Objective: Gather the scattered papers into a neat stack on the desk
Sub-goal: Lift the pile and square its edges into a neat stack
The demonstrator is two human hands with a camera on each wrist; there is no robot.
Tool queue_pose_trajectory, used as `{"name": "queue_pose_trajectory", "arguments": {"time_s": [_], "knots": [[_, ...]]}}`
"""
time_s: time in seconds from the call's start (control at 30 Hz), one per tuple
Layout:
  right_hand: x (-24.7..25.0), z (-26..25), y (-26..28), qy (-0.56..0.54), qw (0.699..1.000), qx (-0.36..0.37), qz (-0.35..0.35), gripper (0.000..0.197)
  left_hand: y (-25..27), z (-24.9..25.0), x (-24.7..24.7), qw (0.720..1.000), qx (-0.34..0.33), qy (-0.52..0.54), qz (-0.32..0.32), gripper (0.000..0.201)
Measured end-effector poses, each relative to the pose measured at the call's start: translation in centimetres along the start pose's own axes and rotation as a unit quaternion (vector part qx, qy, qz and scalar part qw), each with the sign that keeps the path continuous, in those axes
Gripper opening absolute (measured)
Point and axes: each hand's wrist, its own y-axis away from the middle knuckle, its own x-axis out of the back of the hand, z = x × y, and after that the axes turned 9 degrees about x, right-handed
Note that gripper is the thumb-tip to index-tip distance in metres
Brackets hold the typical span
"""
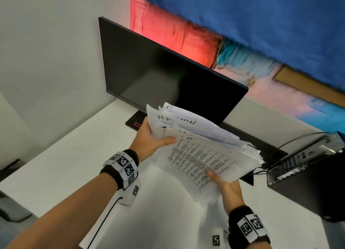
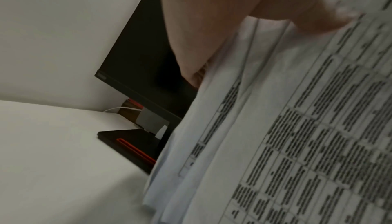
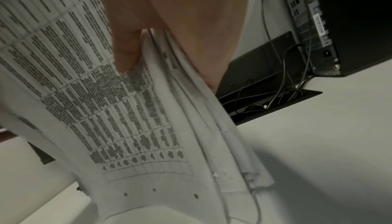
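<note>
A loose bundle of printed papers (image 1: 201, 148) is held upright above the white desk (image 1: 74, 155), in front of the monitor. Its sheets are uneven and fanned at the top. My left hand (image 1: 153, 138) grips the bundle's left edge, thumb across the front sheet. My right hand (image 1: 224, 183) pinches the right lower edge, thumb on the front. In the left wrist view the papers (image 2: 286, 135) fill the right half under my left hand's thumb (image 2: 307, 14). In the right wrist view the papers (image 3: 127, 118) bend down to the desk (image 3: 318, 143), pinched by my right hand's thumb (image 3: 127, 51).
A black monitor (image 1: 158, 77) stands at the back of the desk on a black base (image 1: 134, 122). A black computer case (image 1: 308, 170) with cables (image 1: 291, 142) sits at the right. A black cable slot (image 3: 265, 96) lies behind the papers.
</note>
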Motion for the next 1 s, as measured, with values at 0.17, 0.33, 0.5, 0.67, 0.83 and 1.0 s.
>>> {"name": "queue_pose_trajectory", "arguments": {"time_s": [0.17, 0.33, 0.5, 0.67, 0.83, 1.0], "knots": [[-0.7, 0.3, -1.2, 0.024, 1.000, -0.016, 0.001, 0.045, -1.3, 0.8, -0.2, 0.989, 0.009, -0.055, -0.138, 0.068], [-1.5, -0.1, -2.2, 0.038, 0.999, 0.014, 0.017, 0.026, -1.8, 2.7, -2.0, 0.994, -0.021, -0.035, -0.098, 0.072], [-1.1, -1.3, -1.9, 0.038, 0.998, 0.049, 0.013, 0.039, -3.3, 2.6, -0.4, 0.997, -0.002, -0.028, -0.067, 0.074], [-0.9, -2.3, -1.5, 0.023, 0.999, 0.032, 0.028, 0.034, -2.9, 1.6, 0.1, 0.994, 0.069, 0.032, -0.074, 0.037], [1.0, -0.5, -0.7, 0.015, 0.998, -0.022, 0.051, 0.096, -2.0, 2.0, 1.2, 0.991, 0.079, 0.097, -0.056, 0.024], [0.1, 3.4, 1.5, -0.134, 0.974, -0.170, 0.062, 0.103, -1.8, 2.3, 2.8, 0.967, 0.082, 0.240, -0.020, 0.035]]}}
